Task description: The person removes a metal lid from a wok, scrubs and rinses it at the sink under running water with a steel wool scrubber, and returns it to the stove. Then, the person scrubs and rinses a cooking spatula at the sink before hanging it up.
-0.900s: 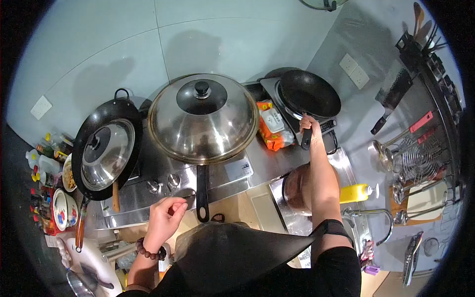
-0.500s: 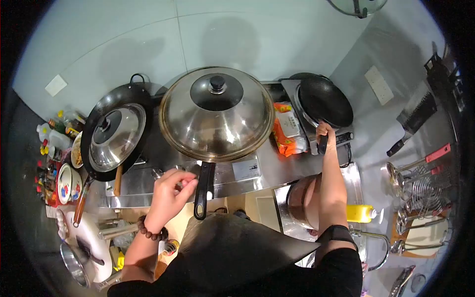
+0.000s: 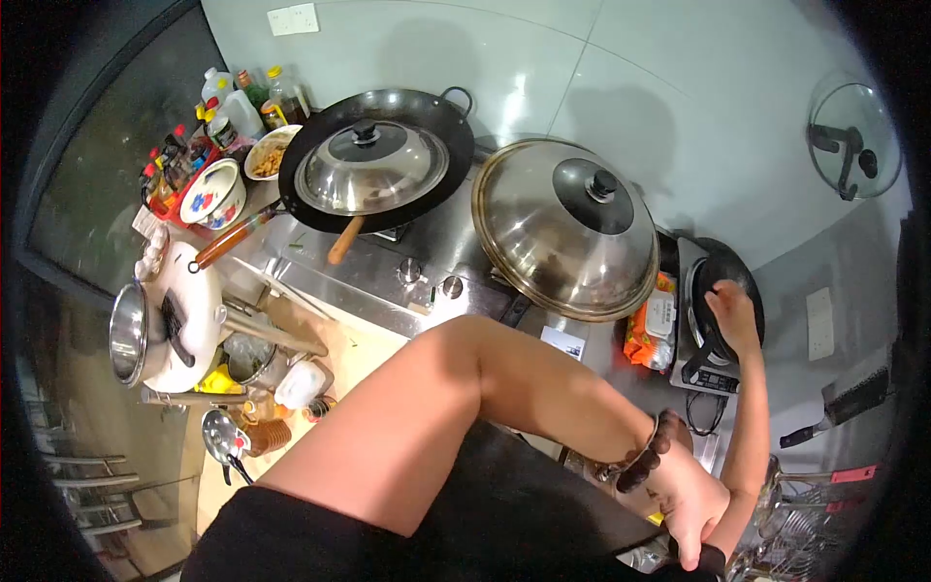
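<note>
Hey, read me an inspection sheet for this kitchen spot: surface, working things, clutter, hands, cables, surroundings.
Surface: steel counter, shiny, largely covered by cookware.
Working things: black pan on a portable cooktop, its handle toward the counter's front.
Clutter: orange packet beside the cooktop; white card; bottles at the far left.
Hands: right hand loosely curled over the pan, off its handle; left hand crossed over to a black sleeve, grip unclear.
Cables: black cable looped below the cooktop; its plug end cannot be made out.
Surroundings: glass lid and cleaver on the right-hand walls.
</note>
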A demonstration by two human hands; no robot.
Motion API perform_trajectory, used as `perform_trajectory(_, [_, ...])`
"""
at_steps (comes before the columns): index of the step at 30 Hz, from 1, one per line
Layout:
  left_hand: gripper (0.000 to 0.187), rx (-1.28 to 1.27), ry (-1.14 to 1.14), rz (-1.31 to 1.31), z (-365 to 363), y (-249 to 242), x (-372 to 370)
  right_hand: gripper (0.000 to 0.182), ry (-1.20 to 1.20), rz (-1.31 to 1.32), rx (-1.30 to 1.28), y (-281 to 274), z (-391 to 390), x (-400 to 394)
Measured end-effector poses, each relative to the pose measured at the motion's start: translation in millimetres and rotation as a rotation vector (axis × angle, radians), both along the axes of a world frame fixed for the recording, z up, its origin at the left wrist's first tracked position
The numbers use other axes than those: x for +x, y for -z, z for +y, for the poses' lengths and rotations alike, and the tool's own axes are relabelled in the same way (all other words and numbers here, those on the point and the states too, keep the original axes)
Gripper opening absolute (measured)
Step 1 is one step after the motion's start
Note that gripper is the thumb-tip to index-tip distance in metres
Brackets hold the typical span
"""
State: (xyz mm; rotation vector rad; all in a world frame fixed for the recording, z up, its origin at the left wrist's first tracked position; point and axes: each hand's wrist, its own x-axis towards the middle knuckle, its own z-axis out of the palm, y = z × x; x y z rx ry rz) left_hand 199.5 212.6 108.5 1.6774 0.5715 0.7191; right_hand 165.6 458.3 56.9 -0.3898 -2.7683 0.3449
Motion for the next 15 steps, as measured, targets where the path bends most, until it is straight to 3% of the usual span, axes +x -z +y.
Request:
perform_trajectory(2, [0.038, 0.243, 0.039, 0.077, -5, -10, -7, 0.023, -0.038, -0.072, -0.088, -1, -18, -19])
perform_trajectory(4, [0.024, 0.048, 0.155, -0.225, -1, -14, 3, 0.024, -0.095, -0.013, -0.197, 17, -24, -45])
perform_trajectory(5, [0.026, 0.120, 0.184, -0.312, -7, -28, 1, 0.025, -0.122, 0.091, -0.318, 27, -25, -61])
perform_trajectory(7, [0.037, 0.346, 0.347, -0.430, -34, -76, -2, 0.044, -0.074, -0.020, -0.263, 26, -38, -99])
perform_trajectory(8, [0.045, 0.498, 0.478, -0.460, -50, -91, -5, 0.048, -0.072, 0.043, -0.249, 23, -54, -115])
perform_trajectory(9, [0.045, 0.516, 0.471, -0.452, -44, -88, 1, 0.051, -0.073, 0.105, -0.236, 20, -72, -132])
perform_trajectory(13, [0.042, 0.769, 0.026, -0.342, -38, -64, 22, 0.060, -0.165, 0.104, -0.244, 34, -86, -192])
perform_trajectory(15, [0.041, 0.865, -0.180, -0.301, -87, -67, -69, 0.068, -0.157, -0.136, -0.077, 34, -85, -210])
